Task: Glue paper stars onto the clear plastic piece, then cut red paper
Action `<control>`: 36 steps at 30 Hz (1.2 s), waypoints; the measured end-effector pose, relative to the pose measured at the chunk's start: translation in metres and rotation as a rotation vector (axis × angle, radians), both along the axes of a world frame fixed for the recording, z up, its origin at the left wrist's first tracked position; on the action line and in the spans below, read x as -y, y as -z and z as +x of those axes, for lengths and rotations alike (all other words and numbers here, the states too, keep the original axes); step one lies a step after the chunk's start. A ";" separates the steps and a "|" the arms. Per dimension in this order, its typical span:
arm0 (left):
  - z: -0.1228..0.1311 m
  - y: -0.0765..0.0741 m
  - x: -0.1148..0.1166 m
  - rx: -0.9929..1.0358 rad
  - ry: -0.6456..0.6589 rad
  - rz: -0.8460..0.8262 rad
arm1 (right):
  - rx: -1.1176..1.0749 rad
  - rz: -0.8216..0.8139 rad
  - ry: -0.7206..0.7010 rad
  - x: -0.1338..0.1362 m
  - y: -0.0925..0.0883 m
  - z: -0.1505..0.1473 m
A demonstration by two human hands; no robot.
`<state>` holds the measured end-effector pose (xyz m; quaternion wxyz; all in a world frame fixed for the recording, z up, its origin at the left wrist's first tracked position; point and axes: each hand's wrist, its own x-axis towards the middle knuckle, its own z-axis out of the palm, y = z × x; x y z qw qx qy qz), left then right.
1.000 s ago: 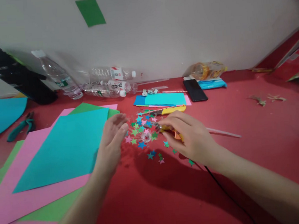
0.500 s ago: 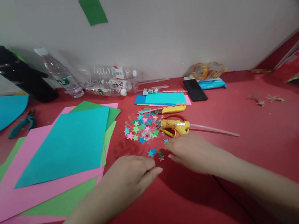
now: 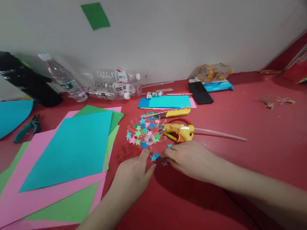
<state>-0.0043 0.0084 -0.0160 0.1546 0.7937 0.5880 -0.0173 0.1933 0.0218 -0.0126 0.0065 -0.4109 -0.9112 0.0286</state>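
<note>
My left hand (image 3: 134,171) reaches in from the lower left, index finger stretched forward and thumb apart from it. Its index fingertip is just below a dark blue paper star (image 3: 144,144) at the front of a star-covered clear plastic piece (image 3: 149,139). Facing it, my right hand (image 3: 192,159) has its fingers low over the table, their tips slightly apart. They are at a small green star (image 3: 164,159) and a pink star (image 3: 165,164), both partly hidden. Blue stars (image 3: 155,157) lie between the hands. A light blue star (image 3: 169,146) is by my right knuckles.
Behind my right hand lie a yellow glue gun (image 3: 174,128), scissors (image 3: 182,120) and a yellow utility knife (image 3: 178,112). Coloured sheets (image 3: 73,147) cover the left side, near pliers (image 3: 28,128). Bottles (image 3: 108,92) and a phone (image 3: 200,92) lie toward the wall.
My left hand has moved forward and its index finger now points out toward the star-covered piece. My right hand has shifted slightly left, its fingertips now at the green and pink stars.
</note>
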 end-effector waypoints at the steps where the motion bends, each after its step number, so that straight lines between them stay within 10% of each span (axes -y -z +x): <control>1: 0.000 0.000 0.000 -0.006 -0.002 -0.006 | 0.002 -0.013 0.001 0.000 -0.001 0.000; 24: -0.002 0.023 -0.002 -0.147 0.142 0.154 | -0.028 -0.009 -0.108 0.004 0.006 -0.006; 36: 0.015 0.001 0.007 -0.286 0.247 0.164 | -0.062 -0.044 -0.114 0.005 -0.003 -0.008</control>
